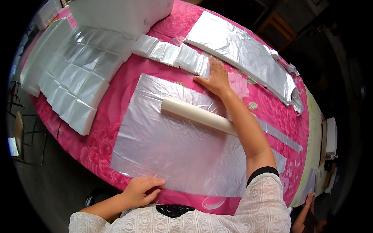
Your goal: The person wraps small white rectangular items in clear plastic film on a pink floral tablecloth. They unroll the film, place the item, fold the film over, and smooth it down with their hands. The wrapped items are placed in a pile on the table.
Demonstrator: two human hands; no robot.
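Observation:
A thin translucent plastic sheet [171, 155] is spread on the table in front of me, with a pale cylindrical roll [194, 115] lying across it. My right arm reaches over the sheet and covers the roll's right end. My right hand [216, 79] is open, its fingers against the end of a row of small folded plastic packets [169, 53]. By the sheet's near left edge rests my left hand [143, 190], thumb and loosely bent fingers apart, with nothing visible in it.
Rows of similar packets [74, 77] cover the left, beside a long white foam piece [44, 58]. A white box [120, 15] stands behind them. A stack of plastic sheets [241, 50] lies at the far right on the pink floral cloth [105, 143]. Another person's hand [309, 200] shows at lower right.

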